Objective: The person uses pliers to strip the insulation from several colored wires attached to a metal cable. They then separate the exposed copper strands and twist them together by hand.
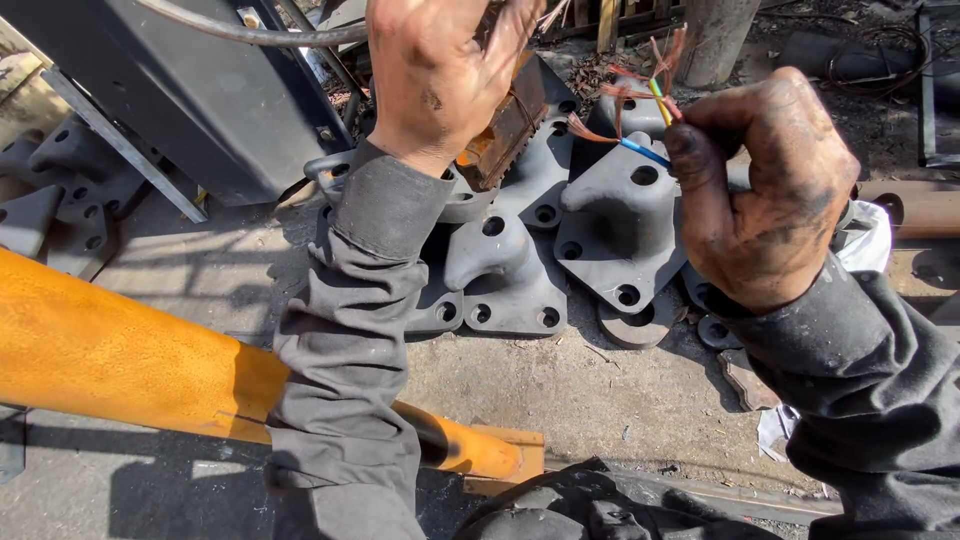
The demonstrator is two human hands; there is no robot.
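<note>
**Two grimy hands on stripped wires above grey castings**

Left hand (435,75) is raised at top centre, back to the camera, fingers curled around a rusty brown block-shaped part (505,125); grip looks closed, though the fingertips are hidden behind the hand. Right hand (770,190) is at the right, thumb and fingers pressed together, pinching a small bundle of wires (650,95). The wires stick up and left from the pinch: one blue-sleeved, one yellow, with bare copper strands fanned out at the ends. The bundle sits between the two hands, just beside the right fingertips, apart from the left hand. Both sleeves are grey and both hands are dirty with black grease.

Below the hands, grey metal castings (620,225) with bolt holes lie piled on the concrete ground (600,385). An orange-yellow pipe (110,360) crosses the lower left. A dark metal panel (190,90) leans at upper left, with a grey cable (250,35) arcing over it.
</note>
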